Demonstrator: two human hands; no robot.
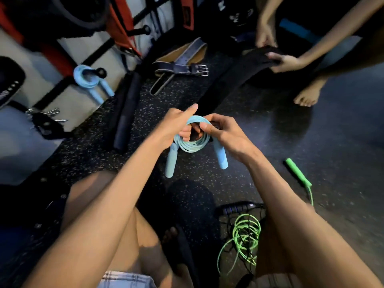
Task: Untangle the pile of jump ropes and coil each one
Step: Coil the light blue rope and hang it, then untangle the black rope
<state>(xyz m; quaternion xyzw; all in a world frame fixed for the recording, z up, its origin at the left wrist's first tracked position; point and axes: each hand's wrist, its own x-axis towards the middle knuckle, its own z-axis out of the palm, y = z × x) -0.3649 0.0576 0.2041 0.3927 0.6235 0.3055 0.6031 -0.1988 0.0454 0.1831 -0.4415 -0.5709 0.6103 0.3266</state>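
Hands both grip my light-blue jump rope coil [192, 140]: left hand [176, 125] and right hand [224, 132] pinch its top, 2 handles hanging toward me.

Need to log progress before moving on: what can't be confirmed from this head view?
- Light blue rope: whether its coil is tied off; left hand and right hand cover the top.
- Green rope: right forearm hides part; still meshed with black cord.
- Black rope handle: dark, blurred.
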